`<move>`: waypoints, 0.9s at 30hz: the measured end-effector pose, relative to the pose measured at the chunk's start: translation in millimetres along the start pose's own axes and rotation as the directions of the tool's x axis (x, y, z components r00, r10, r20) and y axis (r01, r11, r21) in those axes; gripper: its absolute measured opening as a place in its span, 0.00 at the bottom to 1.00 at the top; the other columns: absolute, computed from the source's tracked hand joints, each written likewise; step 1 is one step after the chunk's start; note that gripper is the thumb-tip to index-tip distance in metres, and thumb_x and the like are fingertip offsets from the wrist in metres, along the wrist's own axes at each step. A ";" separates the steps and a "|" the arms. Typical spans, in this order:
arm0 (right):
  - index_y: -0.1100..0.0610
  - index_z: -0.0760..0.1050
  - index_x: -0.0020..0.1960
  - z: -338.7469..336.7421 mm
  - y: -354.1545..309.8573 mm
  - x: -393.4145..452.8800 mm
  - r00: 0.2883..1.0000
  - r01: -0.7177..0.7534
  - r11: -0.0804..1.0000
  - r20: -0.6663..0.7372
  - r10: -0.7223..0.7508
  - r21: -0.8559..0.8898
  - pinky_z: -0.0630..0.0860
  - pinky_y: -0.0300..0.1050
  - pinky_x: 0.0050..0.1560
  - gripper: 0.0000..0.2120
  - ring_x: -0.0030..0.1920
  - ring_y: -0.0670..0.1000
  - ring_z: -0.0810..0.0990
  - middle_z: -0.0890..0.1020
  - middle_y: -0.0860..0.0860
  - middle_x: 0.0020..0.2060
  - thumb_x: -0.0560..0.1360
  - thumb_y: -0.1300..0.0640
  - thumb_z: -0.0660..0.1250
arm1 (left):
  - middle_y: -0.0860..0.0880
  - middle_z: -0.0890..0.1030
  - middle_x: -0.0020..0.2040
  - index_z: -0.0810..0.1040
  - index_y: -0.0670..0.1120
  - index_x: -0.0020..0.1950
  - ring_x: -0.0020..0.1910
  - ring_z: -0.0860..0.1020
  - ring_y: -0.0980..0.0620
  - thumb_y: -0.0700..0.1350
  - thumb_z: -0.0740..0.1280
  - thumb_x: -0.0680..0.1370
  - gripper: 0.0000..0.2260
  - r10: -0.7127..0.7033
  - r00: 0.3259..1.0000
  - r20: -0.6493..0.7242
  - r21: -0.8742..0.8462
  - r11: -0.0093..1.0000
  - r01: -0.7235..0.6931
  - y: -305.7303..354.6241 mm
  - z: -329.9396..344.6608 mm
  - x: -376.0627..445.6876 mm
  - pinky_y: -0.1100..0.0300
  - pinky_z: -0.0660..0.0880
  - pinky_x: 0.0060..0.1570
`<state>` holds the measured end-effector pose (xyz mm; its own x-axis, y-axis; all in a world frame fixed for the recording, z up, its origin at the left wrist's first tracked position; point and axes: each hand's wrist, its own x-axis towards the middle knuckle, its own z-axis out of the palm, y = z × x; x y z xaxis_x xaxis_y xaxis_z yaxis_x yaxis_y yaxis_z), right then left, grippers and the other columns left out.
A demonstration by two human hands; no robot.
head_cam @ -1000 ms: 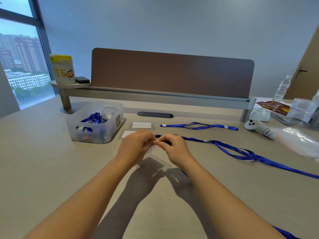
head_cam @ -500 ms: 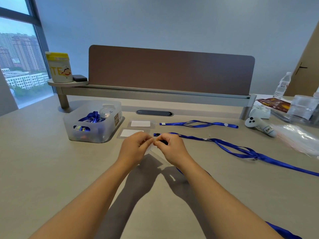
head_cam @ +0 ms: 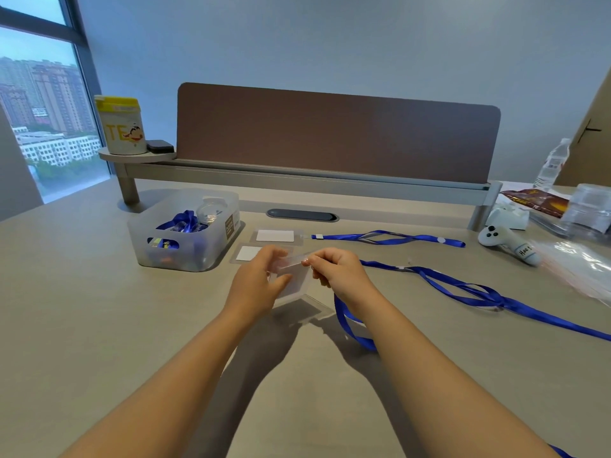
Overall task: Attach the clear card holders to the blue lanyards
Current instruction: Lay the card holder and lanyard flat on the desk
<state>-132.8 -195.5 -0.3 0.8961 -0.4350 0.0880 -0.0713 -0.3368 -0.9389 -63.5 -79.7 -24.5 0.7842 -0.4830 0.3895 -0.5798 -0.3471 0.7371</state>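
Observation:
My left hand (head_cam: 256,280) grips a clear card holder (head_cam: 295,281) tilted just above the table, thumb on its front. My right hand (head_cam: 337,271) pinches the holder's top edge and holds the end of a blue lanyard (head_cam: 463,287); the clip is hidden under my fingers. That lanyard trails off to the right across the table and loops back under my right forearm. Two more clear card holders with white cards (head_cam: 276,236) (head_cam: 248,253) lie flat behind my hands. A second blue lanyard (head_cam: 390,238) lies stretched out beyond them.
A translucent bin (head_cam: 185,231) with blue lanyards stands at the left. A white controller (head_cam: 509,243), clear plastic bags (head_cam: 582,266), a snack packet and a water bottle (head_cam: 553,165) sit at the right. A brown desk divider (head_cam: 337,133) and a yellow-lidded tub (head_cam: 120,125) stand behind.
The card holder has been lifted and tilted up between my hands, its top edge now showing between my fingers. The lanyard has come closer, looping beside my right wrist. The camera moved nearer.

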 end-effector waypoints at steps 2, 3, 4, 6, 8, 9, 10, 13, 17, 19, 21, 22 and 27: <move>0.66 0.78 0.53 -0.8 1.3 0.2 1.000 -0.021 1.000 0.000 0.021 0.013 0.66 0.35 0.34 0.12 0.32 0.45 0.68 0.72 0.49 0.31 0.77 0.61 0.60 | 0.40 0.79 0.50 0.74 0.40 0.50 0.50 0.76 0.43 0.39 0.65 0.73 0.07 -0.013 0.999 -0.038 -0.004 1.000 0.013 -0.7 -0.2 -0.2 0.53 0.76 0.49; 0.66 0.78 0.53 -1.3 2.3 0.5 1.000 -0.030 0.999 0.001 0.030 0.019 0.66 0.35 0.34 0.11 0.32 0.45 0.68 0.72 0.49 0.30 0.77 0.60 0.61 | 0.41 0.79 0.46 0.75 0.39 0.47 0.48 0.76 0.43 0.39 0.65 0.73 0.05 -0.013 0.999 -0.045 -0.009 1.000 0.013 -0.5 -0.2 -0.4 0.51 0.76 0.48; 0.66 0.78 0.52 -1.7 3.2 1.1 0.999 -0.038 0.999 0.001 0.038 0.021 0.66 0.35 0.33 0.11 0.32 0.45 0.67 0.72 0.49 0.30 0.77 0.60 0.61 | 0.43 0.77 0.43 0.75 0.39 0.46 0.45 0.76 0.44 0.39 0.65 0.73 0.04 -0.010 0.999 -0.053 -0.018 1.000 0.009 0.0 -0.1 -0.5 0.50 0.76 0.48; 0.66 0.78 0.51 -2.2 4.5 2.7 0.999 -0.052 0.998 0.002 0.052 0.017 0.66 0.36 0.34 0.11 0.32 0.45 0.67 0.72 0.50 0.30 0.76 0.60 0.62 | 0.46 0.75 0.40 0.75 0.40 0.42 0.42 0.74 0.46 0.39 0.65 0.73 0.02 0.014 0.997 -0.080 -0.039 0.999 -0.017 1.0 0.0 0.1 0.53 0.76 0.45; 0.66 0.78 0.50 -2.1 6.6 4.7 0.998 -0.055 0.998 0.000 0.055 -0.001 0.67 0.37 0.36 0.11 0.33 0.45 0.68 0.72 0.50 0.30 0.75 0.60 0.63 | 0.47 0.74 0.39 0.75 0.41 0.41 0.39 0.73 0.49 0.39 0.66 0.73 0.02 0.055 0.992 -0.114 -0.043 0.997 -0.060 1.6 0.5 1.6 0.60 0.73 0.40; 0.67 0.78 0.50 -2.1 7.7 5.6 0.999 -0.051 0.998 -0.003 0.051 -0.021 0.68 0.37 0.37 0.10 0.33 0.45 0.68 0.72 0.50 0.30 0.75 0.60 0.64 | 0.47 0.74 0.38 0.75 0.40 0.41 0.38 0.72 0.50 0.38 0.66 0.72 0.02 0.073 0.990 -0.121 -0.033 0.996 -0.078 1.3 0.6 2.3 0.63 0.71 0.39; 0.67 0.78 0.49 -1.7 9.0 6.7 0.999 -0.046 0.997 -0.005 0.046 -0.055 0.68 0.38 0.37 0.10 0.33 0.45 0.69 0.73 0.49 0.30 0.75 0.60 0.64 | 0.47 0.74 0.39 0.76 0.39 0.42 0.38 0.71 0.50 0.38 0.66 0.72 0.02 0.088 0.989 -0.122 -0.014 0.996 -0.090 0.3 0.6 2.9 0.65 0.70 0.38; 0.66 0.78 0.48 0.4 13.0 9.4 1.000 -0.016 0.969 -0.008 0.014 -0.248 0.71 0.41 0.41 0.09 0.33 0.44 0.70 0.74 0.48 0.31 0.75 0.61 0.64 | 0.42 0.77 0.40 0.76 0.38 0.42 0.40 0.73 0.47 0.38 0.67 0.72 0.04 0.122 0.988 -0.099 0.065 0.991 -0.116 -6.1 2.5 3.6 0.56 0.75 0.40; 0.62 0.79 0.50 4.1 16.1 12.9 0.999 0.048 0.814 0.027 -0.040 -0.579 0.74 0.43 0.45 0.10 0.40 0.48 0.75 0.82 0.54 0.44 0.76 0.58 0.62 | 0.40 0.80 0.45 0.77 0.39 0.43 0.41 0.71 0.50 0.40 0.66 0.73 0.04 0.134 0.990 -0.036 0.159 0.979 -0.126 -13.2 9.9 2.4 0.64 0.69 0.38; 0.59 0.78 0.52 4.4 18.7 12.8 0.998 0.059 0.693 0.060 -0.023 -0.719 0.76 0.45 0.49 0.10 0.43 0.49 0.75 0.82 0.56 0.48 0.76 0.57 0.60 | 0.41 0.80 0.46 0.77 0.40 0.44 0.42 0.71 0.51 0.41 0.65 0.74 0.04 0.119 0.992 -0.050 0.158 0.981 -0.110 -13.9 11.5 2.2 0.63 0.71 0.40; 0.59 0.77 0.52 2.4 24.1 11.8 0.998 0.054 0.648 0.062 -0.010 -0.759 0.75 0.44 0.50 0.10 0.45 0.51 0.77 0.82 0.56 0.49 0.77 0.57 0.60 | 0.42 0.81 0.47 0.77 0.41 0.45 0.43 0.71 0.51 0.41 0.64 0.74 0.04 0.113 0.991 -0.072 0.162 0.982 -0.100 -14.6 10.2 3.4 0.56 0.74 0.45; 0.59 0.77 0.53 0.7 26.6 11.3 0.998 0.048 0.674 0.054 -0.012 -0.737 0.75 0.44 0.51 0.10 0.48 0.51 0.77 0.81 0.56 0.51 0.77 0.58 0.59 | 0.42 0.81 0.47 0.77 0.41 0.46 0.43 0.71 0.51 0.41 0.64 0.74 0.05 0.112 0.991 -0.067 0.177 0.979 -0.099 -15.1 9.4 4.1 0.54 0.74 0.46; 0.61 0.69 0.64 -3.1 28.9 18.3 0.994 -0.094 0.961 -0.080 0.075 -0.260 0.71 0.37 0.47 0.15 0.50 0.48 0.71 0.75 0.57 0.58 0.78 0.66 0.55 | 0.44 0.80 0.50 0.76 0.43 0.47 0.49 0.75 0.47 0.44 0.63 0.75 0.05 0.067 0.998 0.021 0.252 0.965 -0.070 -21.3 14.2 7.1 0.53 0.75 0.51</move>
<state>-119.8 -215.7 -24.7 0.8502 -0.5246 0.0434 -0.2665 -0.5000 -0.8240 -48.8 -87.2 -45.2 0.7390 -0.5220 0.4258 -0.6701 -0.5042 0.5448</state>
